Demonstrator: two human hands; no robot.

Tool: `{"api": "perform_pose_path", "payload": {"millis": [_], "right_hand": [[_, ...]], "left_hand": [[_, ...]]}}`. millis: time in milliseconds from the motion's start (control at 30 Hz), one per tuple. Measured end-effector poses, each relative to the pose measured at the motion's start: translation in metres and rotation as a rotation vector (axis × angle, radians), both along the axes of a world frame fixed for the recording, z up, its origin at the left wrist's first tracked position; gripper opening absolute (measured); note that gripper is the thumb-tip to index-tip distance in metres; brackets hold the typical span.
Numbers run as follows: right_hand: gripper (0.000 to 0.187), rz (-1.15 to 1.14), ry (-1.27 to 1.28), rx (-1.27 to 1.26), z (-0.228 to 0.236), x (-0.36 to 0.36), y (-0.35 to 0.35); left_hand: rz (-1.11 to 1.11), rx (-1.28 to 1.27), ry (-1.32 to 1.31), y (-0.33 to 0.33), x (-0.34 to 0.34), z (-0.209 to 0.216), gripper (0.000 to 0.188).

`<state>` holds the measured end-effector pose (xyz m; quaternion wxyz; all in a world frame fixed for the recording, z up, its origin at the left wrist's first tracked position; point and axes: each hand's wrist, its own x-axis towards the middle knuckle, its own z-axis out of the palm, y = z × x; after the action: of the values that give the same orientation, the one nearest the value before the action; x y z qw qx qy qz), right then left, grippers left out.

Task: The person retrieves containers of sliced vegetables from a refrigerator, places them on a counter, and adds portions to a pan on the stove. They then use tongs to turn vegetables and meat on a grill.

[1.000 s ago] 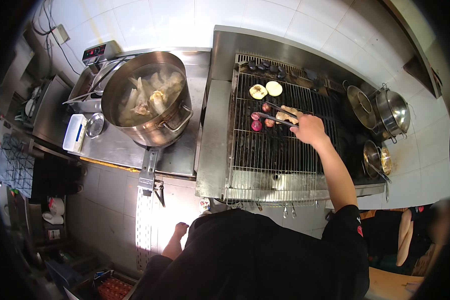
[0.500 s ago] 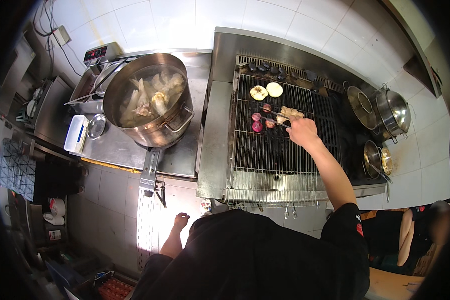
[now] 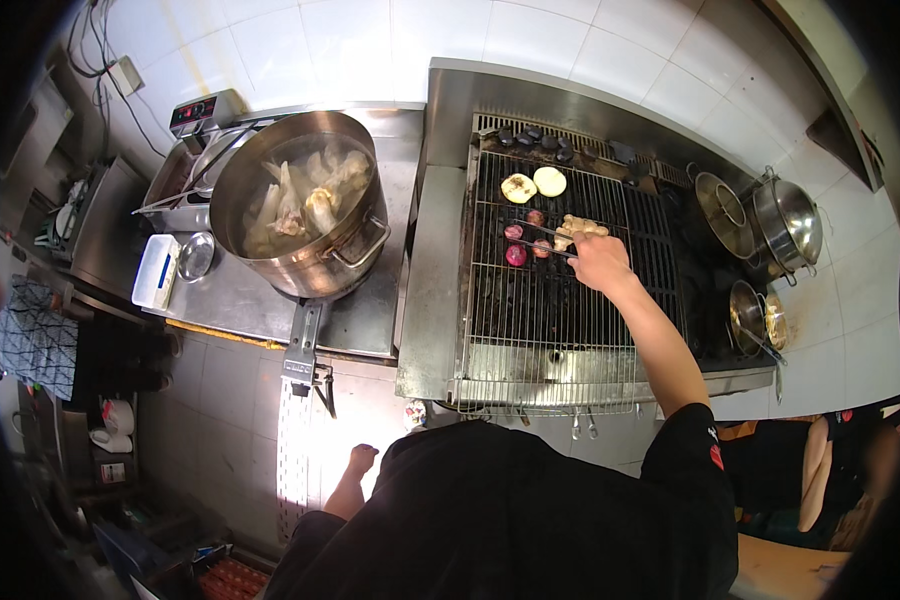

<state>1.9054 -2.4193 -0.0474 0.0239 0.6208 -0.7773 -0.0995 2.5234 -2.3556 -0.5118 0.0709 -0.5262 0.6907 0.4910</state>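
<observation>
My right hand (image 3: 602, 262) is closed round a pair of metal tongs (image 3: 560, 252) over the wire grill rack (image 3: 530, 320). The tongs' arms point left and straddle some of the several small purple shallots (image 3: 516, 256); I cannot tell whether they grip one. A knobbly piece of ginger (image 3: 580, 226) lies on the rack beside my fingers. Farther back are two onion halves, one charred (image 3: 518, 188) and one pale (image 3: 550, 181). My left hand (image 3: 363, 460) hangs low by my side, fingers curled, with nothing visible in it.
A large steel stockpot (image 3: 270, 265) with bones in liquid stands left of the grill on a steel counter (image 3: 220, 300). A white container (image 3: 156, 272) and a small metal bowl (image 3: 196, 256) sit beside it. Pans (image 3: 722, 215) hang at the right. Another person (image 3: 818, 470) is at far right.
The tongs have shifted only slightly over the shallots. My left hand has dropped a little and its fingers look more curled. The food on the rack stays in place.
</observation>
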Motion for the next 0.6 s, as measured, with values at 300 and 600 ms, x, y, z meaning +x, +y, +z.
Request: {"api": "perform_pose_path", "payload": {"millis": [300, 600], "right_hand": [[0.042, -0.304, -0.442, 0.127, 0.000, -0.019, -0.012], [0.041, -0.214, -0.150, 0.015, 0.020, 0.040, 0.054]], "left_hand": [[0.477, 0.214, -0.038, -0.030, -0.055, 0.051, 0.036], [0.384, 0.216, -0.104, 0.003, -0.027, 0.034, 0.033]]}}
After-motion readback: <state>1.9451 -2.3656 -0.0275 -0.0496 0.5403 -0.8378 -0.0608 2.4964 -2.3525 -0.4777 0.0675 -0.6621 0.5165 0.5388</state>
